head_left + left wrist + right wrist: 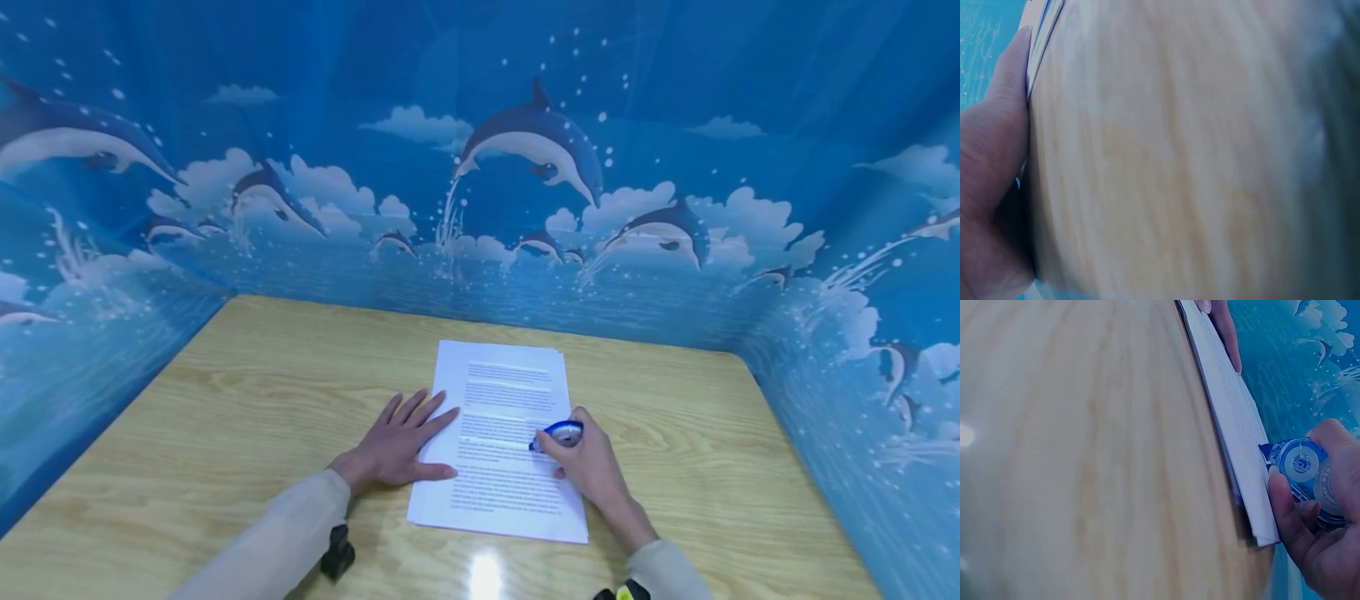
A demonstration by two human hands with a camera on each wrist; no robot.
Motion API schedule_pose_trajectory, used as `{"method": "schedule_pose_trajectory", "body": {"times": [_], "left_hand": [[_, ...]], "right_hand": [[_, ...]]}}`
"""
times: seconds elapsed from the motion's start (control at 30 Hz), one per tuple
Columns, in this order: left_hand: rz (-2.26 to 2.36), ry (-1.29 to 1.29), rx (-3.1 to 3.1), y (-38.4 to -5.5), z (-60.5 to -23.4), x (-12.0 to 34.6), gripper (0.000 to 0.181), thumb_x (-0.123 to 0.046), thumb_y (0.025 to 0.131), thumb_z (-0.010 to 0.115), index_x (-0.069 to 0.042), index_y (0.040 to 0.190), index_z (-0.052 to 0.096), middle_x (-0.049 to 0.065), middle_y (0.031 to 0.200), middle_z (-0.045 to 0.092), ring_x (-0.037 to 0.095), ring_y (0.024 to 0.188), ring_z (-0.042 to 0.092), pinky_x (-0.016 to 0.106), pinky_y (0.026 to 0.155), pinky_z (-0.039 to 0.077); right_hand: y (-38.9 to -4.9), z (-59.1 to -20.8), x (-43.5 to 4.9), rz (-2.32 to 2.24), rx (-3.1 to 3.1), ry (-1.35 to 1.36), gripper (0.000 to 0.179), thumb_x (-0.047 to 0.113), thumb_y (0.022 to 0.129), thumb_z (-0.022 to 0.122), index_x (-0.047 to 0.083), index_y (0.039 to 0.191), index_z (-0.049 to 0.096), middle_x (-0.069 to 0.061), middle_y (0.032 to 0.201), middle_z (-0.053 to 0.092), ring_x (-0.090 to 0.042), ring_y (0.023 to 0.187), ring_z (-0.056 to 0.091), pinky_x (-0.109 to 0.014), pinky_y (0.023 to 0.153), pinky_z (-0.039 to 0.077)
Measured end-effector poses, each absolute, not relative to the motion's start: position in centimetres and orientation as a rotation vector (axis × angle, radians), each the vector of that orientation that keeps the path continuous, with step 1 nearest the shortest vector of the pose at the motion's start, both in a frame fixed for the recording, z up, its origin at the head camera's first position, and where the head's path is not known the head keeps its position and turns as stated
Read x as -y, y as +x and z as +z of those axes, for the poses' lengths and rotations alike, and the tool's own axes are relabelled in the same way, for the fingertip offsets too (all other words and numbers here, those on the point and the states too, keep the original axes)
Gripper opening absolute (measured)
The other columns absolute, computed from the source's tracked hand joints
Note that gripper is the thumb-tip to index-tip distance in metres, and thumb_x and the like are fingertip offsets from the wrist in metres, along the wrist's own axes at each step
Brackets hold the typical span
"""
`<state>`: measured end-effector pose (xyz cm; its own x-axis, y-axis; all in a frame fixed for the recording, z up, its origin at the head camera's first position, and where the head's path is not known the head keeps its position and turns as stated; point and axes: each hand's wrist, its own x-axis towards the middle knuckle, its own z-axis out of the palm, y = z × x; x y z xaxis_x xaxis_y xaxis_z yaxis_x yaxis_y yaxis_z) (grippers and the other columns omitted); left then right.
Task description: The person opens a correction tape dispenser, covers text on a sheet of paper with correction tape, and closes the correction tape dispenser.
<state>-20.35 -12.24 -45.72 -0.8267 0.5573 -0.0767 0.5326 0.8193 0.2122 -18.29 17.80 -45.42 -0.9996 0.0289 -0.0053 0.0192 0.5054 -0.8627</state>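
Note:
A stack of printed paper [510,492] lies on the wooden table, its top sheet covered with lines of text. My left hand [401,442] rests flat with fingers spread over the left edge of the stack. In the left wrist view, the thumb side of that hand [988,162] shows beside the paper's edge. Between thumb and fingers, my right hand [596,467] grips a blue correction tape dispenser [564,433]. The dispenser's tip is right at the text, right of the page's middle. In the right wrist view, the clear blue dispenser [1300,464] shows its round reel inside.
The light wooden table [300,358] extends around the paper on all sides. A blue curtain [337,275] printed with dolphins and clouds stands along its back and sides. Dark wrist devices [339,552] sit at the sleeves.

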Motion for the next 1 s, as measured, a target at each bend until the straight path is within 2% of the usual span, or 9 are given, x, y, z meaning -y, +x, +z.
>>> {"method": "schedule_pose_trajectory", "body": {"times": [0.53,0.73,1.0], "left_hand": [[0.271,0.873,-2.864,-20.4,-45.7,12.2,0.089,-0.076,0.083,0.042,-0.024,0.153,0.024,0.006,0.159,0.013,0.030,0.144,0.005,0.054,0.112,0.004],[0.278,0.882,-2.859,-20.3,-45.6,12.3,0.088,-0.075,0.084,0.043,-0.023,0.153,0.025,0.006,0.159,0.013,0.031,0.144,0.005,0.055,0.112,0.003],[0.287,0.879,-2.851,-20.2,-45.4,12.2,0.087,-0.073,0.085,0.045,-0.023,0.153,0.025,0.007,0.159,0.013,0.032,0.144,0.006,0.055,0.112,0.003]], "right_hand": [[-18.3,-45.3,-20.0,1.438,2.791,-0.084,0.043,0.036,0.082,0.076,0.006,0.092,0.047,-0.010,0.087,0.061,-0.016,0.057,0.060,-0.027,0.050,0.052],[-18.3,-45.3,-20.5,1.447,2.786,-0.113,0.042,0.034,0.082,0.076,0.006,0.093,0.046,-0.010,0.085,0.061,-0.017,0.053,0.059,-0.027,0.048,0.051],[-18.1,-45.5,-20.9,1.523,2.759,-0.138,0.040,0.029,0.083,0.076,0.005,0.093,0.046,-0.011,0.086,0.062,-0.018,0.055,0.061,-0.028,0.050,0.054]]}}
